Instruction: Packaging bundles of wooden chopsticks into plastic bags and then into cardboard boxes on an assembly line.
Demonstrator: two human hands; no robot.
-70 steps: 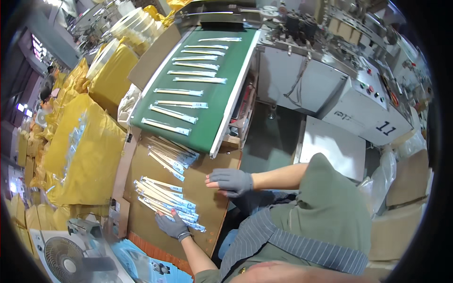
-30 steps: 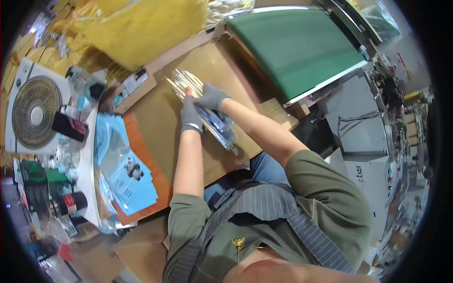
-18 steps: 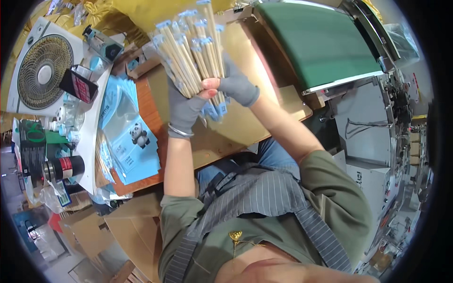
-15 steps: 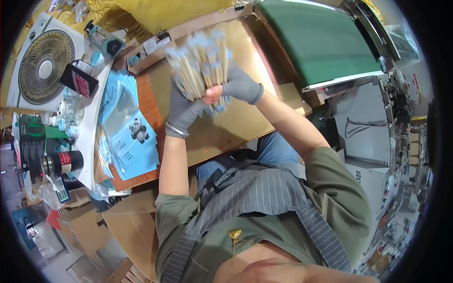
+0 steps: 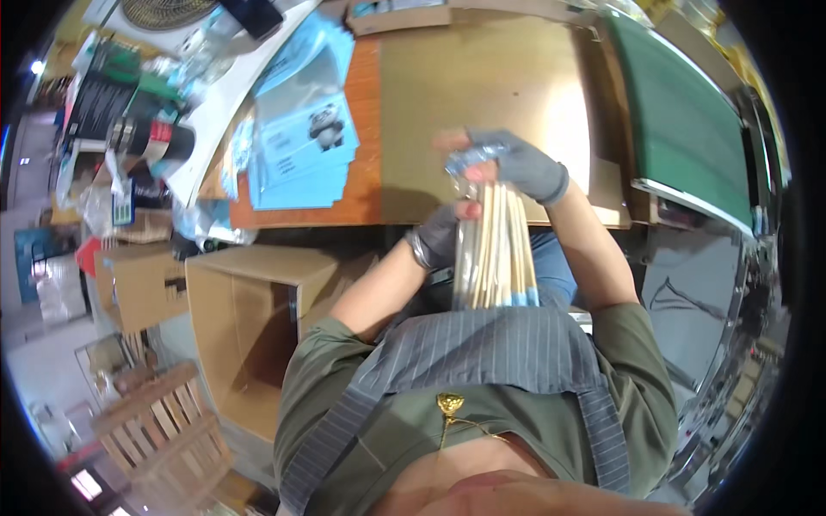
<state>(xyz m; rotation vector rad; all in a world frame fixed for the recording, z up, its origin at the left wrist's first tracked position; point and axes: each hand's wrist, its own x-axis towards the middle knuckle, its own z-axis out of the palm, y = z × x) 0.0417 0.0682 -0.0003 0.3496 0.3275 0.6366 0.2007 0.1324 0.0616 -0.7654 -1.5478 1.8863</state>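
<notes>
A bundle of wooden chopsticks (image 5: pixel 497 245) in clear wrappers with blue ends hangs nearly upright at the table's near edge, in front of my apron. My right hand (image 5: pixel 525 165), in a grey fingerless glove, is closed round its upper end. Lower down, my left hand (image 5: pixel 440 234), gloved the same way, grips the bundle's left side; most of its fingers are behind the sticks. Left of the hands lies a stack of light blue printed bags (image 5: pixel 301 159) with a panda picture.
A brown board (image 5: pixel 439 95) covers the tabletop. A green conveyor belt (image 5: pixel 684 129) runs along the right. Below the table's left part stands an open cardboard box (image 5: pixel 232 370). A black flask (image 5: pixel 153 139) and a phone (image 5: pixel 254 15) are at the left.
Both hands have brought the chopsticks down from over the board to the table's near edge. My right hand has shifted to the bundle's top. The view has turned and shifted.
</notes>
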